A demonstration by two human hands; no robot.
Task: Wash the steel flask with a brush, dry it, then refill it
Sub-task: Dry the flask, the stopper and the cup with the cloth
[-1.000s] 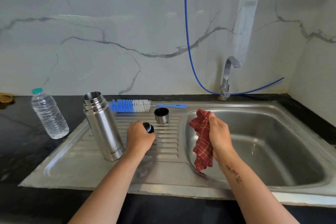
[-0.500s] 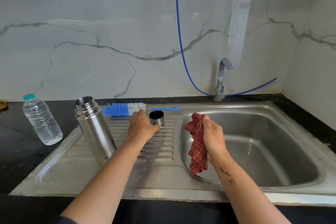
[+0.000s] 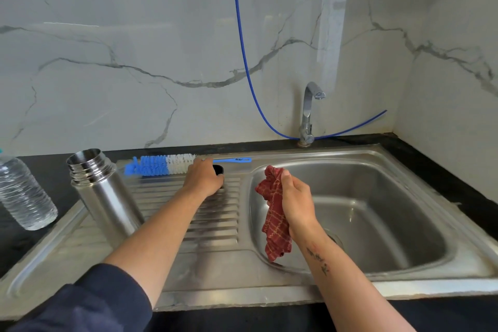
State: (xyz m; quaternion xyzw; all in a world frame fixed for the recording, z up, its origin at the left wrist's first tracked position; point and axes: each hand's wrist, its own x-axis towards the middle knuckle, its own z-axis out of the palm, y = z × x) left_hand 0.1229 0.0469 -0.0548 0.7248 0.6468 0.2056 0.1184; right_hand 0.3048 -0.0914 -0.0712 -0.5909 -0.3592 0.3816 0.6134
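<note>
head view: the left hand curls around the small steel cup on the drainboard; the right hand grips a red cloth over the basin. the steel flask stands upright, uncapped, left of both hands, nearer the left.

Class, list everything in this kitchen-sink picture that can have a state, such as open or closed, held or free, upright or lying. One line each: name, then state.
steel flask: upright on the drainboard, mouth open, no cap.
flask cup: on the drainboard, gripped by the left hand.
red cloth: bunched, hanging from the right hand.
bottle brush: lying flat, untouched.
tap: no water seen running.
plastic bottle: upright.
</note>
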